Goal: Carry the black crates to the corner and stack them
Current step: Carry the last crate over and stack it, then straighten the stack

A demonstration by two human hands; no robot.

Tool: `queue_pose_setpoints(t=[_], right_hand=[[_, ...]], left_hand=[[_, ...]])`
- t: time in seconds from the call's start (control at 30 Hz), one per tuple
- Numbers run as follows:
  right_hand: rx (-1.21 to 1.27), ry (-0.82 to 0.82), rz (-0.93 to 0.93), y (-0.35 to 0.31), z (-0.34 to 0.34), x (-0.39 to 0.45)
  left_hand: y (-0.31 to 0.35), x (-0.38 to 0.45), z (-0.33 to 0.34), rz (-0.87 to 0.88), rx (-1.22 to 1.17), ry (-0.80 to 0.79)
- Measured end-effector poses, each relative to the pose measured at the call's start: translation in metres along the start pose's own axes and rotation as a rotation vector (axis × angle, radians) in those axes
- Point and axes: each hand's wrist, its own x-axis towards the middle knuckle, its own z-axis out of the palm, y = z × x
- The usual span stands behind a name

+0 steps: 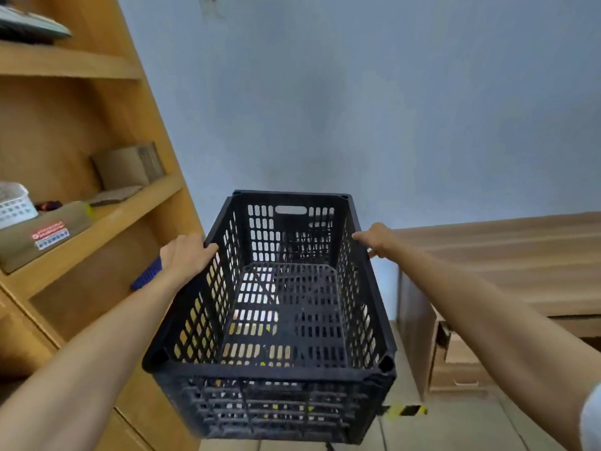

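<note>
A black perforated plastic crate [286, 375] hangs in the air in front of me, empty, its open top facing up. My left hand [187, 255] grips the crate's left rim, fingers curled over the edge. On the opposite side, my right hand [374, 239] grips the right rim. Through the mesh bottom I see pale floor and bits of yellow. Whether another crate lies beneath cannot be told.
A wooden shelf unit [97, 222] stands close on the left, holding cardboard boxes [126, 167], a white basket [14, 203] and a blue object [148, 273]. A low wooden cabinet [487, 288] stands at the right. A grey wall [357, 92] is ahead. Yellow-black tape [406, 411] marks the floor.
</note>
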Motion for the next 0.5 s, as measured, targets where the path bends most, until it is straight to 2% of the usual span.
queue_pose_setpoints(t=[0.1, 0.3, 0.5], right_hand=[[0.000, 0.024, -0.017, -0.008, -0.013, 0.030], [-0.017, 0.082, 0.008, -0.013, -0.026, 0.115], [-0.037, 0.121, 0.005, -0.035, -0.030, 0.219]], left_hand=[[0.024, 0.037, 0.005, -0.027, -0.034, 0.022], [0.060, 0.119, 0.034, 0.030, -0.035, 0.037], [0.078, 0.230, 0.090, 0.090, -0.109, 0.008]])
